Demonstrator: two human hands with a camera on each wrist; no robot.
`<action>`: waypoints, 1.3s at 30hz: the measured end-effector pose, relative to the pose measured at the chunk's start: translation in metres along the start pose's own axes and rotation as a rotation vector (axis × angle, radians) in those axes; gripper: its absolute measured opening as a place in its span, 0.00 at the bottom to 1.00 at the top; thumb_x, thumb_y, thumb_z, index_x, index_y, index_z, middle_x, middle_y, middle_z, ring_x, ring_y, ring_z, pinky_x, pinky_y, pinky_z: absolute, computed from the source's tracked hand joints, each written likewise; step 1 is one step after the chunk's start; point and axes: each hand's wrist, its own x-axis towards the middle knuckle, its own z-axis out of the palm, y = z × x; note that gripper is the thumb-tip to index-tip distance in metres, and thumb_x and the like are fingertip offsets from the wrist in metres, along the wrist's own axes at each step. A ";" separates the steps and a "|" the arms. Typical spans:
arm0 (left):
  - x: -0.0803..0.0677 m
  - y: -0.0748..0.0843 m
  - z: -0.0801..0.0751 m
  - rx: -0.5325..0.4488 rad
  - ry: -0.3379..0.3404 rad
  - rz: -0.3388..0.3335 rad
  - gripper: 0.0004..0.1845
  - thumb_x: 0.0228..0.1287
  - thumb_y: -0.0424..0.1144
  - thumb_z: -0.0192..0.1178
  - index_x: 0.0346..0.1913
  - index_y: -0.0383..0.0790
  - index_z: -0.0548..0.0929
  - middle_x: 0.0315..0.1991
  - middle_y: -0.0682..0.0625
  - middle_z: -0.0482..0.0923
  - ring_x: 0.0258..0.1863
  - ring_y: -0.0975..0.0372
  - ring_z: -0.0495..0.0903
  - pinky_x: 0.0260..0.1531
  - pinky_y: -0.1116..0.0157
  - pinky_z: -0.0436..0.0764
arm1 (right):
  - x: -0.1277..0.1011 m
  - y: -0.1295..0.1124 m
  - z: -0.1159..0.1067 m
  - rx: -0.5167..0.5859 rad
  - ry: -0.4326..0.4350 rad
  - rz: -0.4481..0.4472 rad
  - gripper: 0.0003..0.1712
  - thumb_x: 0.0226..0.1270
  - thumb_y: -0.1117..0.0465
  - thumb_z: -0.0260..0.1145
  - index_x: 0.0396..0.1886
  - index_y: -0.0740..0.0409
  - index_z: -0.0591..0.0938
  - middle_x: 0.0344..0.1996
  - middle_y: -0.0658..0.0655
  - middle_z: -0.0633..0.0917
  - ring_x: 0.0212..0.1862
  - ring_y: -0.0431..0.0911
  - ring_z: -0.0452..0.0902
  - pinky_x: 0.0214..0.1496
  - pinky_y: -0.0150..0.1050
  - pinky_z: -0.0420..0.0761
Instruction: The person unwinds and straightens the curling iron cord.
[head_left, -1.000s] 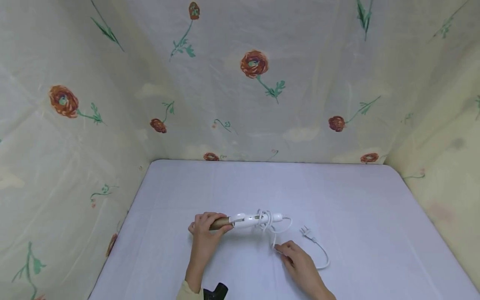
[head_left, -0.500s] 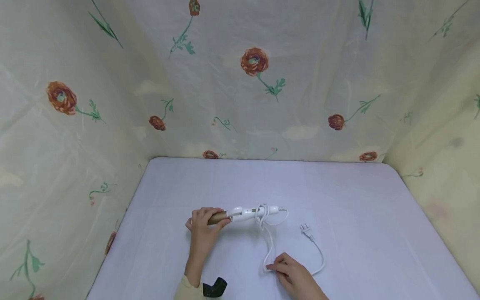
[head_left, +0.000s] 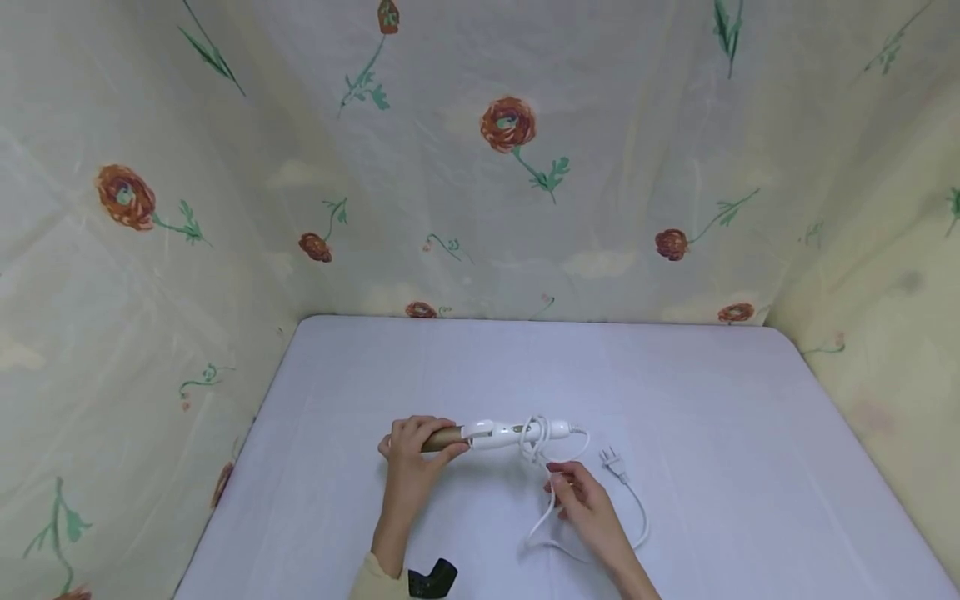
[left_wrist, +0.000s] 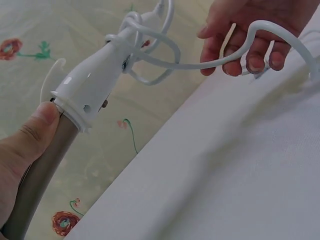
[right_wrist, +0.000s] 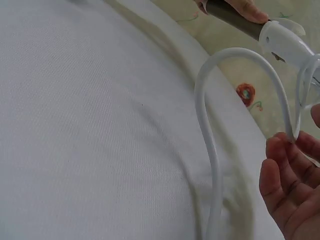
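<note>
One curling iron (head_left: 491,434) is held level just above a white-covered table (head_left: 712,417). The left hand (head_left: 411,454) wraps its fingers around the bronze barrel (left_wrist: 37,172), apparently to steady the tool while its cord is handled. The right hand (head_left: 581,497) has its fingers curled around the single white cord (right_wrist: 210,150), lifting a loop near the handle, where a few turns already circle the white handle (left_wrist: 97,80). One two-pin plug (head_left: 611,461) lies on the table just right of that hand. Floral fabric (head_left: 510,133) screens three sides.
</note>
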 end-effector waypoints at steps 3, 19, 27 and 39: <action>-0.001 0.001 0.001 -0.004 0.008 0.001 0.19 0.42 0.48 0.73 0.41 0.53 0.85 0.41 0.56 0.79 0.45 0.62 0.67 0.54 0.50 0.51 | 0.000 -0.001 0.004 0.008 0.004 0.001 0.11 0.68 0.63 0.60 0.48 0.60 0.78 0.34 0.59 0.81 0.25 0.37 0.74 0.27 0.32 0.76; 0.005 -0.002 0.003 0.117 -0.037 0.039 0.19 0.42 0.55 0.70 0.40 0.54 0.85 0.40 0.56 0.79 0.44 0.60 0.68 0.54 0.45 0.51 | -0.007 0.000 0.013 -0.171 -0.033 -0.020 0.03 0.63 0.64 0.65 0.36 0.56 0.79 0.24 0.50 0.79 0.24 0.35 0.70 0.25 0.28 0.71; 0.005 -0.004 0.006 0.144 -0.032 0.066 0.19 0.41 0.54 0.71 0.40 0.54 0.85 0.40 0.54 0.80 0.43 0.59 0.68 0.54 0.42 0.52 | -0.015 -0.004 0.010 -0.229 -0.102 -0.146 0.03 0.63 0.62 0.66 0.34 0.54 0.79 0.20 0.46 0.78 0.22 0.32 0.69 0.24 0.27 0.71; 0.005 -0.007 0.007 0.168 -0.037 0.052 0.19 0.41 0.54 0.71 0.39 0.53 0.85 0.40 0.54 0.79 0.43 0.59 0.69 0.54 0.40 0.52 | -0.018 -0.019 0.001 -0.269 -0.124 -0.336 0.03 0.64 0.61 0.65 0.34 0.55 0.78 0.20 0.45 0.78 0.24 0.30 0.69 0.24 0.27 0.71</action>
